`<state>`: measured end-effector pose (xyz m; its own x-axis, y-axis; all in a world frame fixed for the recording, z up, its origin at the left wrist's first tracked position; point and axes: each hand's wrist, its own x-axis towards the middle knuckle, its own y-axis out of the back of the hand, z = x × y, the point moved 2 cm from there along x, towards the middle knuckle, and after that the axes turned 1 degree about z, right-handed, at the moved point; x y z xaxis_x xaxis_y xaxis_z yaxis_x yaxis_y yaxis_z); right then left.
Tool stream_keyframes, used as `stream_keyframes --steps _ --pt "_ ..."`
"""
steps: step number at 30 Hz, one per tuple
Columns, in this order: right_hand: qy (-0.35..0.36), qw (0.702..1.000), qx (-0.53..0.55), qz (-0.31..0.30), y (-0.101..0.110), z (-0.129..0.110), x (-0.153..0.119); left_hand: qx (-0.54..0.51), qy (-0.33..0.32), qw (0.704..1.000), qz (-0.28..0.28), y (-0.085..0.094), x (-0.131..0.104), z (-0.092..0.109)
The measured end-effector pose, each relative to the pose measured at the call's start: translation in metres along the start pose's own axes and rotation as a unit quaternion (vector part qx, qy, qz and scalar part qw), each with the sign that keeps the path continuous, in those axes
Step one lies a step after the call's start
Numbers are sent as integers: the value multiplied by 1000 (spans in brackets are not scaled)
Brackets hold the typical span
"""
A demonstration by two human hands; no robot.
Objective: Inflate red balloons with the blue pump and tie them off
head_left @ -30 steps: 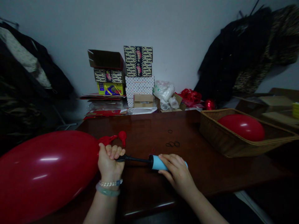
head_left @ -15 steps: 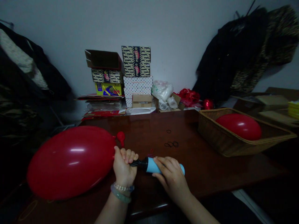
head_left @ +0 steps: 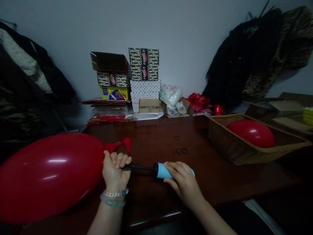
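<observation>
A large inflated red balloon [head_left: 56,173] fills the left side, its neck end at my left hand [head_left: 116,169]. That hand is closed around the neck and the black nozzle end of a hand balloon pump; the joint itself is hidden by the fingers. My right hand [head_left: 183,182] grips the pump's light blue barrel [head_left: 162,171]. Between the hands a thin black rod [head_left: 144,167] shows, drawn out of the barrel. Just beyond my left hand, uninflated red balloons [head_left: 126,143] lie on the dark wooden table [head_left: 151,133].
Several black rubber bands [head_left: 179,151] lie mid-table. At right stands a wicker basket [head_left: 227,147] with another inflated red balloon [head_left: 251,133] inside. Stacked boxes [head_left: 145,91], plastic bags [head_left: 171,94] and red ribbon [head_left: 198,100] line the back edge. Coats hang on both sides.
My left hand has moved left with the balloon, while my right hand stays nearly in place. The pump's rod is pulled out longer, and more uninflated balloons show behind.
</observation>
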<state>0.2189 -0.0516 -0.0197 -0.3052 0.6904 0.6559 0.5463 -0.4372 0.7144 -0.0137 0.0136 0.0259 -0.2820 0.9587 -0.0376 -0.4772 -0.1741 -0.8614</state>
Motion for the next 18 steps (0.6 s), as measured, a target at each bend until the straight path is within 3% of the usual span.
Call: stream_keyframes --steps 6,18 --pt "5 1000 -11 10 2 -3 0 -7 6 1000 3 0 -1 4" --pt "-25 999 -27 30 -8 -19 -5 12 64 998 15 -11 -22 -43"
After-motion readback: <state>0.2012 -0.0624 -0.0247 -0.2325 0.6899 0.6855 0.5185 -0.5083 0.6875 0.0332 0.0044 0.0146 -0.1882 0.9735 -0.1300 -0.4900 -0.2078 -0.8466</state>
